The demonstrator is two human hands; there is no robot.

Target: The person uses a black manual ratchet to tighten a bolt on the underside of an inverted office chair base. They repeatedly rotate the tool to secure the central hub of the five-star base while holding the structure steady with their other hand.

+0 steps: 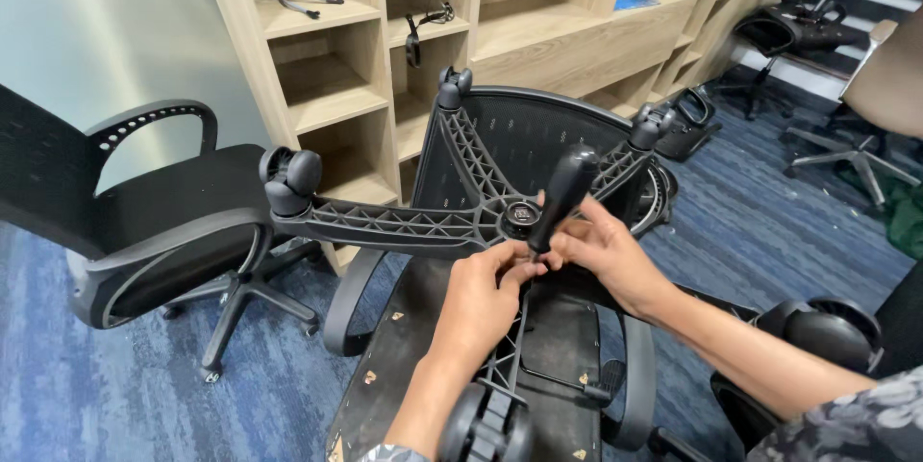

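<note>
At the middle of the view, the right hand (608,252) is closed around the lower end of a black-handled screwdriver (561,195), whose handle tilts up toward one o'clock. The left hand (481,300) sits just beside it at eight o'clock, fingers curled and pinching at the tool's shaft where it meets the chair base (452,212). That base is a black plastic star of ribbed arms, turned wheels-up, with its hub (519,217) touching the hands at eleven o'clock. Wheels cap the arms: one (289,180) at nine o'clock, one (454,87) at twelve, one (652,125) at two and one (486,422) at six. Beneath the base lies the overturned seat (562,347), its dark underside facing up. Farther out, an upright office chair (144,222) stands at nine o'clock on the blue carpet (96,395), and wooden shelves (519,20) fill the twelve o'clock side.
</note>
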